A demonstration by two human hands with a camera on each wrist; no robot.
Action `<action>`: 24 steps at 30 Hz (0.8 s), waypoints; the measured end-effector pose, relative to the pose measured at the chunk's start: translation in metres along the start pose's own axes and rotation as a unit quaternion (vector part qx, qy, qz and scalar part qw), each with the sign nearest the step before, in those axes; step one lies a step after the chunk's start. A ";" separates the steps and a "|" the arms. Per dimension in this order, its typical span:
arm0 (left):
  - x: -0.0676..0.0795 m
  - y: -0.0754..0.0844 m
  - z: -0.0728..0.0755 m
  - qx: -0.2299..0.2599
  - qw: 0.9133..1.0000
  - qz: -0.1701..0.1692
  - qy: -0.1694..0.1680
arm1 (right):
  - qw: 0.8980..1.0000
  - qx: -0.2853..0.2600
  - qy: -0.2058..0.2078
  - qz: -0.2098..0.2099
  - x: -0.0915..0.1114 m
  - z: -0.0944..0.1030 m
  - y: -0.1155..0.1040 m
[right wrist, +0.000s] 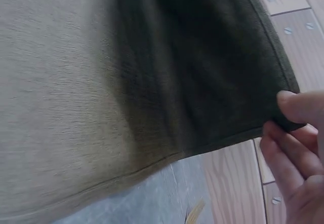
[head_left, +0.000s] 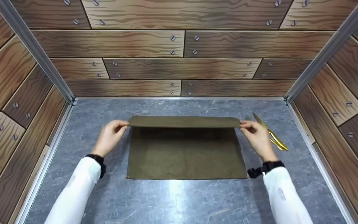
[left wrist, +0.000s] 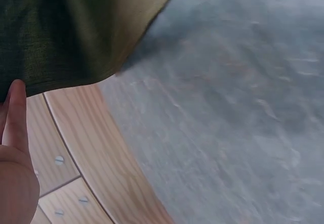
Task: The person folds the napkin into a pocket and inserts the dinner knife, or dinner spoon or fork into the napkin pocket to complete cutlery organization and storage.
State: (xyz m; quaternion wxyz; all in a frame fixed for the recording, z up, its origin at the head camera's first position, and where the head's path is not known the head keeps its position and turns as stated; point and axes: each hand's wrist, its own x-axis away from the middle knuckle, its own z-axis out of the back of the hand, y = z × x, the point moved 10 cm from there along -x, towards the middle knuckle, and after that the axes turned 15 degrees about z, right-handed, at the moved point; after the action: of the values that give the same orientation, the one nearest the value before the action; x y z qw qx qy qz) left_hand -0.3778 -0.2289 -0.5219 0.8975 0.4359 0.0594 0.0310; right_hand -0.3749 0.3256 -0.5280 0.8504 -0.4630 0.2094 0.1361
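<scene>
An olive-green cloth (head_left: 185,158) lies on the grey marbled table, its far edge lifted and folding over toward the near side. At the raised edge's left corner, my left hand (head_left: 109,135) pinches the fabric between thumb and fingers. My right hand (head_left: 257,137) pinches the right corner the same way. In the right wrist view, thumb and fingers of the right hand (right wrist: 298,143) close on the hemmed corner of the cloth (right wrist: 217,82). The left wrist view shows part of the left hand (left wrist: 17,148) at the edge of the cloth (left wrist: 61,36); its thumb is not clearly visible.
Gold-coloured scissors (head_left: 272,133) lie on the table (head_left: 179,202) just right of my right hand. Wood-patterned walls (head_left: 179,68) with metal rails (head_left: 36,53) enclose the back and both sides.
</scene>
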 end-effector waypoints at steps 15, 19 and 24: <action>0.082 -0.013 -0.022 -0.080 0.993 -0.066 -0.053 | 0.994 0.081 -0.069 0.002 0.089 0.005 -0.010; 0.099 -0.022 -0.028 -0.107 0.989 -0.077 -0.070 | 0.990 0.100 -0.104 0.006 0.112 -0.003 -0.008; 0.114 -0.034 -0.037 -0.124 0.985 -0.089 -0.084 | 0.987 0.104 -0.124 -0.002 0.133 -0.012 0.000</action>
State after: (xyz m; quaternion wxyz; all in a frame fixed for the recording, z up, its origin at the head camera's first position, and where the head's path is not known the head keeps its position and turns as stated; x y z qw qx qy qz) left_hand -0.2696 -0.2088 -0.5799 0.9456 0.3150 0.0182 -0.0790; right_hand -0.2611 0.3203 -0.5979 0.9135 -0.3522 0.1143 0.1688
